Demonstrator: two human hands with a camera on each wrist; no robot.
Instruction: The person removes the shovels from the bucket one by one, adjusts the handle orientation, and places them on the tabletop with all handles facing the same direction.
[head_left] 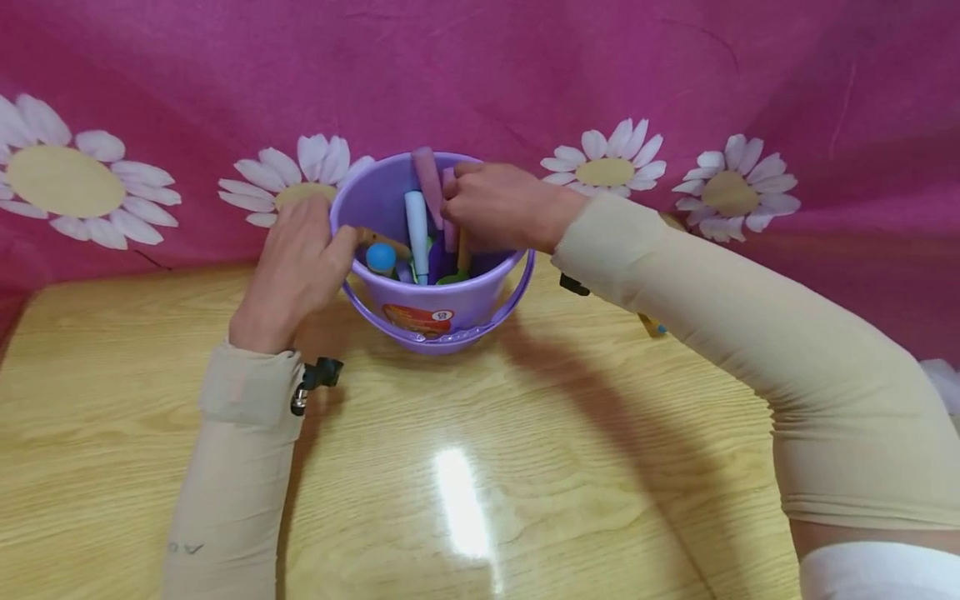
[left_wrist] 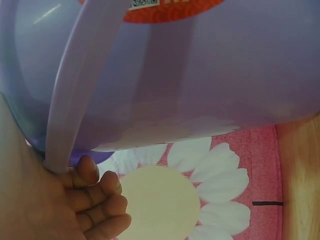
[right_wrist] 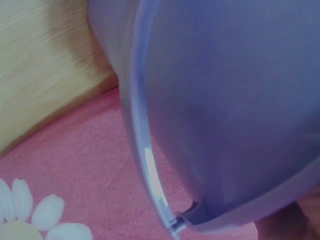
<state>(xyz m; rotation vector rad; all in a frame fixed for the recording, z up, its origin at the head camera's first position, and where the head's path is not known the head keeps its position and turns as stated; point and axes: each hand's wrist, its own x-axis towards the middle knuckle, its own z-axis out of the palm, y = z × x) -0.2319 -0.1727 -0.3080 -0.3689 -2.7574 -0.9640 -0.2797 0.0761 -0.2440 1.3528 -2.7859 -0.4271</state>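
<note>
on a table (head_left: 375, 475), a purple bucket (head_left: 480, 302) is being gripped at the rim (head_left: 442, 291) by the curled left hand (head_left: 296, 271) and reached into by the right hand (head_left: 504, 204), whose hold is unclear.

The bucket (head_left: 480, 304) is set on the table (head_left: 382, 467) toward twelve o'clock, with the cloth (head_left: 487, 75) placed behind it. Its bail (head_left: 517, 292) is hung around the front, lowest at six, and the label (head_left: 416, 318) is placed above that low point. The rim is held at nine by the left hand (head_left: 296, 267); the right hand (head_left: 498, 204) is held over the opening at two to three. Inside, one tool handle (head_left: 427, 179) is leaned toward twelve, a second handle (head_left: 417, 233) is stood near the centre, and a knob (head_left: 381, 259) is lodged at eight. Outside, near four, a small object (head_left: 651, 325) is partly covered by the right forearm (head_left: 697, 300).
</note>
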